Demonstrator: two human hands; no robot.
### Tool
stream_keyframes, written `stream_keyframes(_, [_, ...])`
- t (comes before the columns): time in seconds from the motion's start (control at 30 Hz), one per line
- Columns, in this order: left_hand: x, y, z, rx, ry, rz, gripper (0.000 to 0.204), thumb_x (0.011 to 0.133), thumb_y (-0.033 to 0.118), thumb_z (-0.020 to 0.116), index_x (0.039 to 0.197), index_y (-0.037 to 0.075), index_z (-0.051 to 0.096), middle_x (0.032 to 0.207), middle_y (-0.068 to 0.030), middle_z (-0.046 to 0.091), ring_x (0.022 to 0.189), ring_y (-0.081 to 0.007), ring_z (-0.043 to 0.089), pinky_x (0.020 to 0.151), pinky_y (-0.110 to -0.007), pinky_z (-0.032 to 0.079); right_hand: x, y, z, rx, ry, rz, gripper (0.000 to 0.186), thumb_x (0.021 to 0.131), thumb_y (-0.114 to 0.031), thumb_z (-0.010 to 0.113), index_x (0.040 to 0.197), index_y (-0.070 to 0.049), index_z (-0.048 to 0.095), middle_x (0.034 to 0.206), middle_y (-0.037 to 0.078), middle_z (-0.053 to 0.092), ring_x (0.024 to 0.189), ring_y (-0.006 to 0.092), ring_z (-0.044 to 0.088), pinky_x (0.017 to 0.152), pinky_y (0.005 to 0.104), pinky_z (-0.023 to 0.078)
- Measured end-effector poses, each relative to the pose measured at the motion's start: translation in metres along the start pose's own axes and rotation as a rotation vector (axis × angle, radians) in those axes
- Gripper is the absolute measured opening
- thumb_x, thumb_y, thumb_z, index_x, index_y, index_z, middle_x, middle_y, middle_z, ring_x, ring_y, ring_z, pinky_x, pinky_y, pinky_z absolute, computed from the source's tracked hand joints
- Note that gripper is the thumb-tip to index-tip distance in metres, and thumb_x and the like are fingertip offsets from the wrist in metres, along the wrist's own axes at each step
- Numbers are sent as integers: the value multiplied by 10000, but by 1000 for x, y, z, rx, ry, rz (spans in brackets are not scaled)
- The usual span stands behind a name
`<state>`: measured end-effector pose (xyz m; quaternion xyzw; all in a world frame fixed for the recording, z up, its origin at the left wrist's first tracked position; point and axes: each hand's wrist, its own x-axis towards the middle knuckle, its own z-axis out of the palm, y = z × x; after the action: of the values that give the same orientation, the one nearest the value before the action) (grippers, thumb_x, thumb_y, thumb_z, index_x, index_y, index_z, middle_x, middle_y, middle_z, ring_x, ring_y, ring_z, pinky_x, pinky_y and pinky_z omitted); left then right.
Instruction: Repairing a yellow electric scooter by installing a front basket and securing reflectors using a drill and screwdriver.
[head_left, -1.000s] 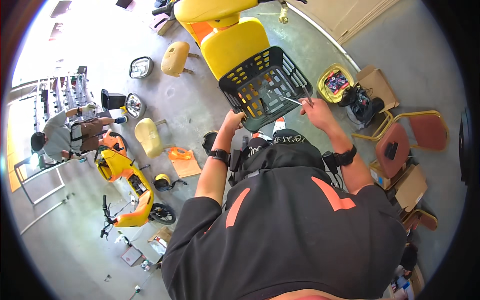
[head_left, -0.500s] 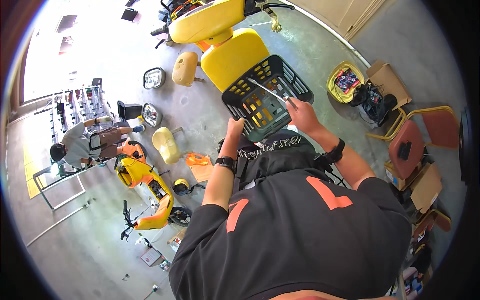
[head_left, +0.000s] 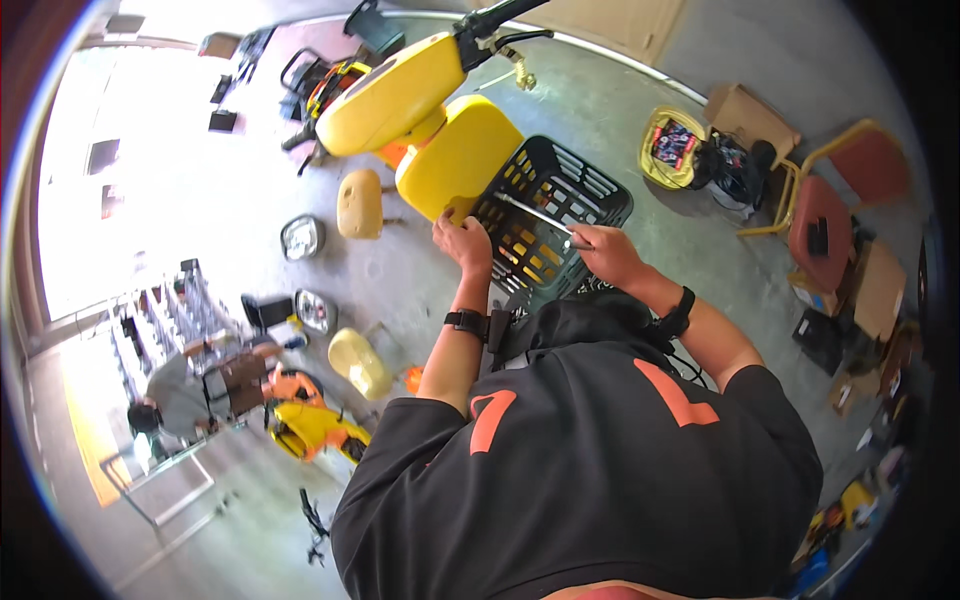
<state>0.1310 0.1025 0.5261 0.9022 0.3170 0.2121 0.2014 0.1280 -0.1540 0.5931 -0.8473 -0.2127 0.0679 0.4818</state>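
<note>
the right hand curls its fingers round the metal tool, likely stiff, best held at its four-o'clock end. i cannot tell the left hand's grip.

Bright light washes over the grey floor at far left; red-brown chairs stand right, a beige panel far.

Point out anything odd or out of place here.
Nothing looks spilled or visibly damaged around the black basket. But two lamp-like units and two pads look out of place: they lie loose on the floor, apparently attached to nothing.
</note>
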Motion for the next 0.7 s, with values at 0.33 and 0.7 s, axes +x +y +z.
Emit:
stream_keyframes(0.33, [21, 3, 63, -1335, -1240, -1024, 150, 854, 102, 512, 940, -21, 511, 851, -163, 566, 824, -277, 585, 779, -371, 493, -13, -45, 37, -96, 122, 198, 173, 808, -106, 596, 965, -41, 631, 774, 161, 631, 699, 324, 620, 594, 360, 481])
stream_keyframes(0.7, [1, -13, 81, -1657, -1086, -1197, 117, 810, -42, 493, 901, 11, 544, 844, -64, 571, 742, -177, 539, 723, -299, 449, -33, -23, 50, -94, 174, 184, 183, 844, -167, 585, 969, -53, 654, 756, 156, 645, 647, 276, 636, 576, 325, 480])
